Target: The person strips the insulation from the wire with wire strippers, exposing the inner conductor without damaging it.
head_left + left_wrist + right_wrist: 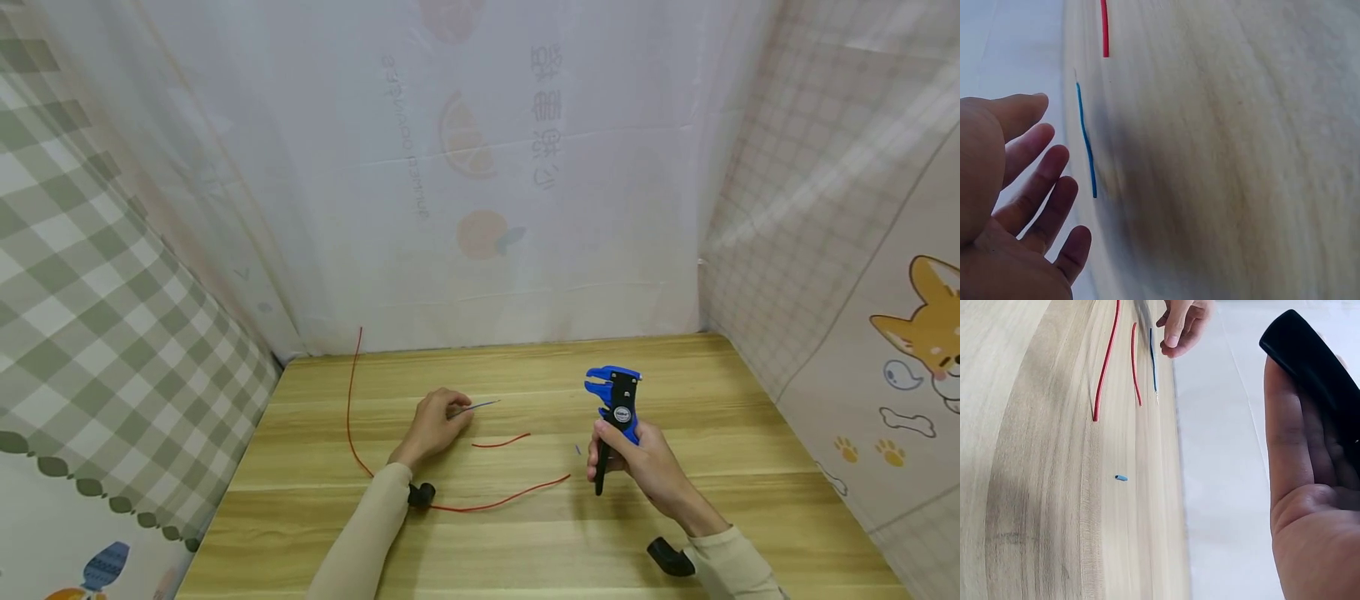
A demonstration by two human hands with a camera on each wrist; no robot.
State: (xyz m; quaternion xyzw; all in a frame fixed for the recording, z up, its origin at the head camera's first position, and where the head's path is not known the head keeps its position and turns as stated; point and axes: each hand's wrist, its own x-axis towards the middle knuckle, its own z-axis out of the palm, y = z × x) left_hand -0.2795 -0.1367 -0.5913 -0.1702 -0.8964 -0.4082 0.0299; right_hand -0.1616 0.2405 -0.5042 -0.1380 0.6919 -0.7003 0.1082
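Observation:
My right hand (652, 467) grips a blue and black wire stripper (624, 392) above the right part of the table, its blue jaws raised and apart. In the right wrist view only the black handle (1313, 356) of that tool shows, lying across the fingers. A short blue wire (1087, 140) with a bare metal end lies on the table. Beside it my left hand (438, 427) hovers with relaxed, spread fingers, holding nothing; the left wrist view shows a gap between fingertips and wire. A tiny piece of blue insulation (1121, 478) lies between the hands.
A short red wire (501, 442) lies near the table's middle. One long red wire (348, 400) curves from the back left edge, passing under the left forearm. Wood-grain table (300, 433) meets a pale curtain (360, 283) at the back, with patterned cloth on both sides.

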